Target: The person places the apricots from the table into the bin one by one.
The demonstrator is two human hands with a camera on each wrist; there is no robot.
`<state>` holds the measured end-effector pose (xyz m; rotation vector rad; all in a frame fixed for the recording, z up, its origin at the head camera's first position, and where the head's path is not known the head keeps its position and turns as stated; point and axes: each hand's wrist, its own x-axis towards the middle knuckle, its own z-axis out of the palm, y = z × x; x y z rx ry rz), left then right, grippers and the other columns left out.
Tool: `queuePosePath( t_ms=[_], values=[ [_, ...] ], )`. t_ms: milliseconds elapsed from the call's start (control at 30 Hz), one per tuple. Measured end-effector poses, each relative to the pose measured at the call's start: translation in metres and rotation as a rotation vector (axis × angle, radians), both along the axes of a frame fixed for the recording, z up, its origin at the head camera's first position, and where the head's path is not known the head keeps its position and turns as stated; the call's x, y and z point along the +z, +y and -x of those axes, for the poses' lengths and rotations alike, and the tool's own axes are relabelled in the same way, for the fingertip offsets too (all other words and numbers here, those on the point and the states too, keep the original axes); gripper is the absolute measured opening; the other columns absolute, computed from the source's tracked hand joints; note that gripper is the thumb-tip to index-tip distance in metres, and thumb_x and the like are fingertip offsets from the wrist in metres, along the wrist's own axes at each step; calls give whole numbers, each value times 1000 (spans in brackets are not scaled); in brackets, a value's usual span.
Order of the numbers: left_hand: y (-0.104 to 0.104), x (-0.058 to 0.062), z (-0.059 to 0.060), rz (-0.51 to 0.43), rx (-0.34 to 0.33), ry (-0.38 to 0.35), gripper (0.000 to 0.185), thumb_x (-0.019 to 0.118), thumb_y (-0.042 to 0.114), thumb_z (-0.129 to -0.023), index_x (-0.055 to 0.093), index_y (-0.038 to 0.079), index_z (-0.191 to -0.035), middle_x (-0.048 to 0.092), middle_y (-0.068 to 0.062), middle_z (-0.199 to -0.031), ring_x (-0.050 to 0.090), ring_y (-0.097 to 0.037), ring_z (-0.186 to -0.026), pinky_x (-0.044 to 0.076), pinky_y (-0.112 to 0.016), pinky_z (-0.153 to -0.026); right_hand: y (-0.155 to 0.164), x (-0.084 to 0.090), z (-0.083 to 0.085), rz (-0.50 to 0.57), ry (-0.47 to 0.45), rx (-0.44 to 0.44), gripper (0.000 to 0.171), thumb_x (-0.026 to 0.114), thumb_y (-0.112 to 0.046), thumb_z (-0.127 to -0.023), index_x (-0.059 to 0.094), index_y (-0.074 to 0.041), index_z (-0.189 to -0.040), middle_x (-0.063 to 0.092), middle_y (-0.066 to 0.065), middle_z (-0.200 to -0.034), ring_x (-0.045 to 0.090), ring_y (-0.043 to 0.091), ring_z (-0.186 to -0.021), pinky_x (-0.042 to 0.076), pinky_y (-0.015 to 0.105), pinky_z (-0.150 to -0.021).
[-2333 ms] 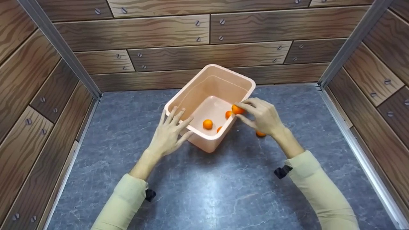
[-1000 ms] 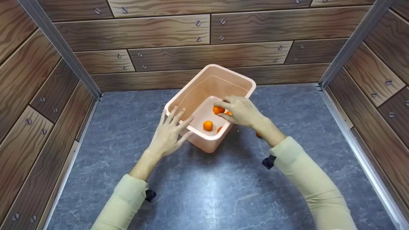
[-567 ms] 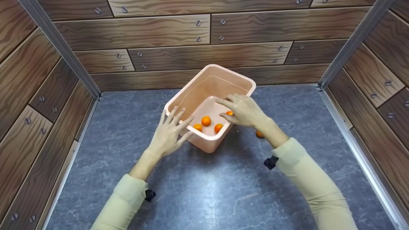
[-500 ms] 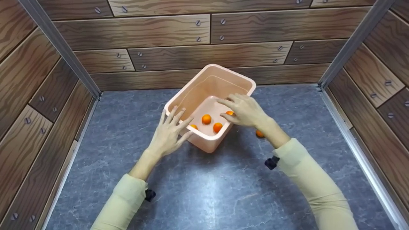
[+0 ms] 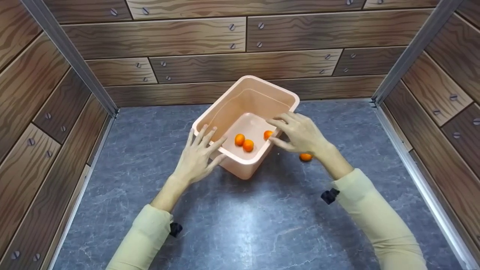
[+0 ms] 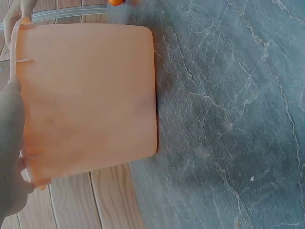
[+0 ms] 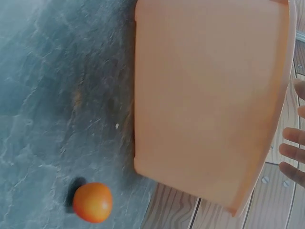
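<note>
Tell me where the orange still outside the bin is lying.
In the head view the loose orange lies on the grey tabletop, just right of the pink bin and beneath the right hand; the right wrist view shows it apart from the bin's wall.

The bin [image 5: 245,170] looks like smooth, faintly glossy peach plastic. Under it the table [image 5: 240,225] has a grey marbled, slightly shiny finish. The walls [image 5: 187,37] around the bin show printed wood grain.

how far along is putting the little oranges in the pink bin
Nearly done. Three small oranges lie in the pink bin. The right hand is at the bin's rim, fingers relaxed and empty; the left hand rests on the near left rim. One orange on the table beside the bin is left.
</note>
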<state>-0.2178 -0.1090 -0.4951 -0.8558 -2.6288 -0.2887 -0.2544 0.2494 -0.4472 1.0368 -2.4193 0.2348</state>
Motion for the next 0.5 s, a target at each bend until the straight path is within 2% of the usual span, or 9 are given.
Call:
queuePosePath(
  t_ms=[200, 367, 500],
  values=[
    [-1, 1, -1, 12, 4, -1, 58, 53, 56, -105, 51, 33, -157, 49, -13, -164, 36, -40, -159, 25, -71, -128, 15, -9, -5, 24, 55, -2, 55, 77, -45, -91, 70, -14, -136, 74, 14, -122, 72, 35, -101, 62, 50, -82],
    [0, 1, 0, -4, -3, 5, 57, 54, 55, -104, 53, 31, -156, 50, -13, -163, 37, -41, -158, 24, -71, -128, 30, -19, -9, 31, 56, -20, 55, 72, -48, -94, 68, -17, -139, 74, 12, -123, 71, 33, -102, 62, 49, -83],
    [0, 0, 0, -11, -7, 20, 57, 55, 55, -104, 56, 29, -154, 52, -14, -162, 38, -41, -158, 26, -71, -127, 40, -27, -13, 47, 46, -33, 57, 73, -49, -92, 69, -17, -139, 74, 12, -123, 72, 34, -103, 63, 50, -83]
  ],
)
